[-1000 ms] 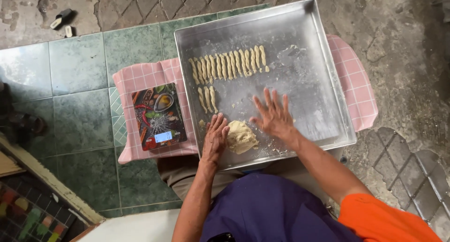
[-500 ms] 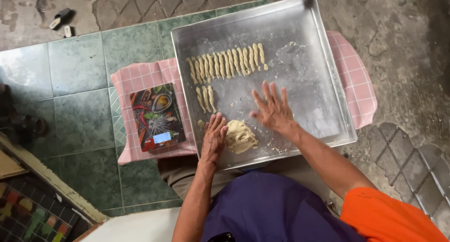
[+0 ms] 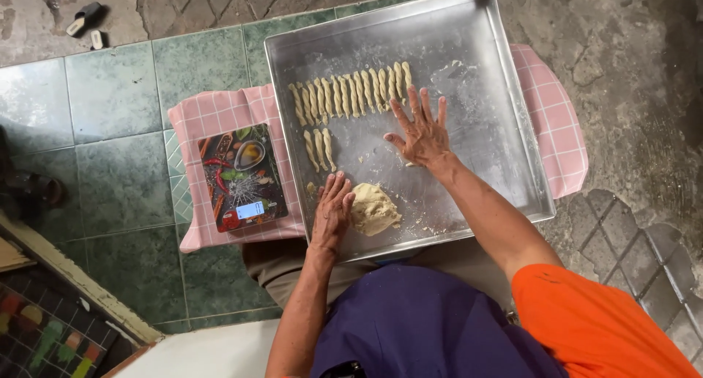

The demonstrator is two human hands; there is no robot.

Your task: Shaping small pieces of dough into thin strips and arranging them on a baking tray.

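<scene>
Right hand [image 3: 421,133] flat, fingers spread, palm down on the metal tray [image 3: 498,129], holding nothing visible. Left hand [image 3: 331,211] open, resting beside and touching the dough lump [image 3: 373,208] near the tray's front edge, not gripping it. Twisted dough strips [image 3: 351,92] in a row just beyond the right fingertips; three more [image 3: 320,148] below. Kitchen scale [image 3: 242,177] on pink checked cloth [image 3: 212,114], left of tray.

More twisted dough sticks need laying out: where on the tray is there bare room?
Free: the tray right of the right hand, and its top strip above the dough sticks. Crowded: near edge, where the left hand touches the dough lump.
</scene>
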